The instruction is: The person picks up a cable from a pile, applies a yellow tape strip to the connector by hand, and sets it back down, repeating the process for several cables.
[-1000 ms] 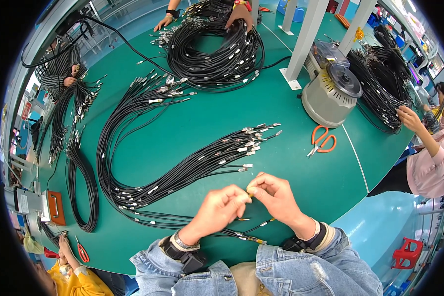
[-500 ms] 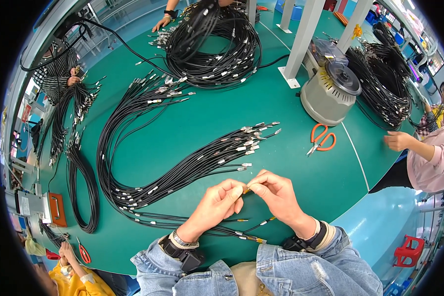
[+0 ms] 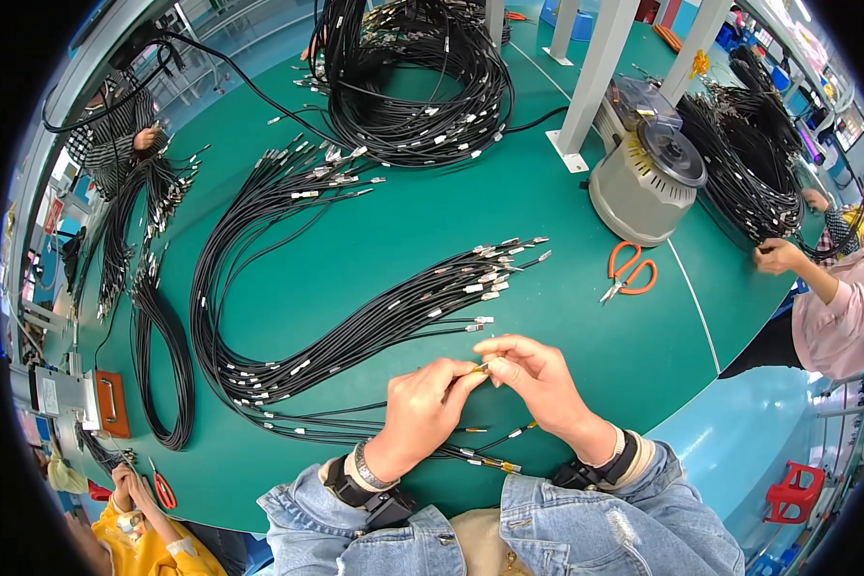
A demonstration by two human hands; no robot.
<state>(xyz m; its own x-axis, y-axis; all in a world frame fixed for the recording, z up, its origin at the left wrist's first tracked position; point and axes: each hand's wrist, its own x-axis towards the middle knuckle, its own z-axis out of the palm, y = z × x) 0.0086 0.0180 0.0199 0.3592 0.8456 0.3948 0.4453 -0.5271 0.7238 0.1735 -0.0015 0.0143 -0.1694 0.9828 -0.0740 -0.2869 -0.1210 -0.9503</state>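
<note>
My left hand (image 3: 422, 408) pinches a thin cable end (image 3: 481, 369) with a yellowish band between thumb and forefinger. Close against it, my right hand (image 3: 538, 384) has its thumb and curled fingers at the tip of that end, which they partly hide. Beneath my wrists lie a few loose black cables (image 3: 442, 449) with yellow-banded ends. Just beyond my hands, a thick bundle of black cables (image 3: 326, 350) with white tags and metal tips curves in a U across the green table (image 3: 403, 216).
Orange-handled scissors (image 3: 630, 276) lie right of the bundle, before a round grey machine (image 3: 643, 187) beside metal posts (image 3: 590, 86). Large cable coils (image 3: 422, 134) sit at the far side. Co-workers handle cables at left and right; a red stool (image 3: 795, 492) stands on the floor.
My left hand has rolled over, back now upward, still pinching the cable end. My right fingers have shifted slightly. At right, a co-worker's hand has reached the coil of cables.
</note>
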